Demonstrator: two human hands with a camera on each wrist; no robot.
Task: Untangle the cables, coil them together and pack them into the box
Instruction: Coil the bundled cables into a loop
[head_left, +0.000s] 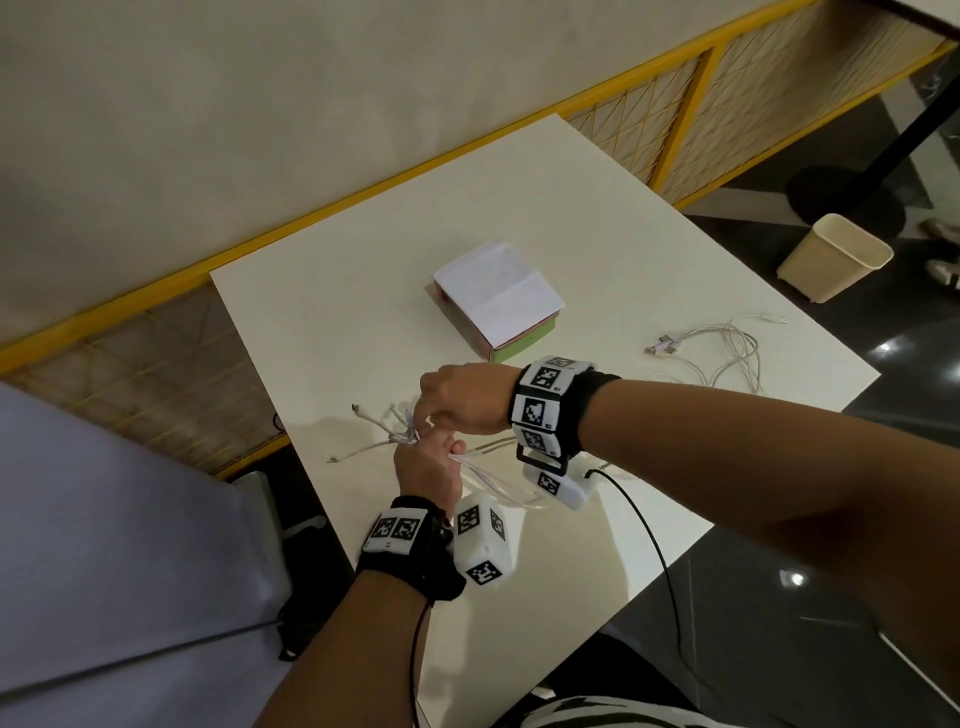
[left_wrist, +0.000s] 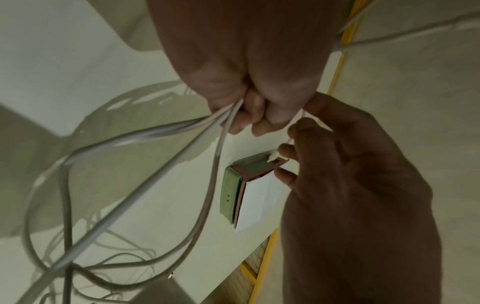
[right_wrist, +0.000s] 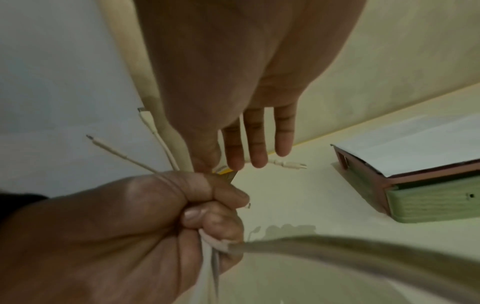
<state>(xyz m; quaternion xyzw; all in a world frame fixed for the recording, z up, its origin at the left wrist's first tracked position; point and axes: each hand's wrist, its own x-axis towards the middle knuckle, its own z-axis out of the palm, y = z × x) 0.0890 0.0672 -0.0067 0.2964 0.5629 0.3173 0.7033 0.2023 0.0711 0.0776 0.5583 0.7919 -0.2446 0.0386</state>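
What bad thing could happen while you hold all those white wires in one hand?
The left hand grips a bundle of white cables whose loose loops cross below the fist, so they could knot again. The right hand pinches just one cable end; pulling hard might tighten a snag. More tangled cables lie near the table's edge and could slide off.

Box (head_left: 498, 301) mid-table (head_left: 597, 218); loose cables (head_left: 727, 348) right; bin (head_left: 834, 257) beyond.
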